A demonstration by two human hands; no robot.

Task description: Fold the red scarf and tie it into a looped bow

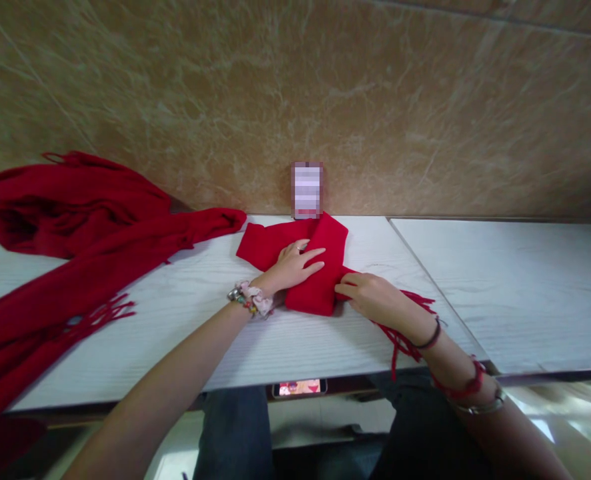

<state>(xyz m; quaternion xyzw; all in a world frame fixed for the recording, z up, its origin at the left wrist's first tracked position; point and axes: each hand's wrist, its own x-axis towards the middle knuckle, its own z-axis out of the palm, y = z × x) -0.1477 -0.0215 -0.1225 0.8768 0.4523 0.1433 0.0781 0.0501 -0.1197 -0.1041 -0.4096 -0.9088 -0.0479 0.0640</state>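
Observation:
A red scarf [316, 293] lies on the pale table in front of me, folded into crossing flat layers. Across its upper part rests my left hand [295, 265], palm down with fingers spread, pressing lightly on the cloth. My right hand [370, 297] is at the scarf's right side, its fingers closed around the narrow tail. Loose fringe [400, 337] from that tail sticks out beneath and beyond my right wrist. Part of the tail is hidden under the hand.
A larger heap of red fringed cloth [90, 220] spreads over the table's left side. A blurred-out phone-like screen [307, 190] stands against the brown marbled wall [425, 113]. Another phone [300, 387] lies below the front edge. A seam crosses the white wood-grain tabletop [540, 293] at right.

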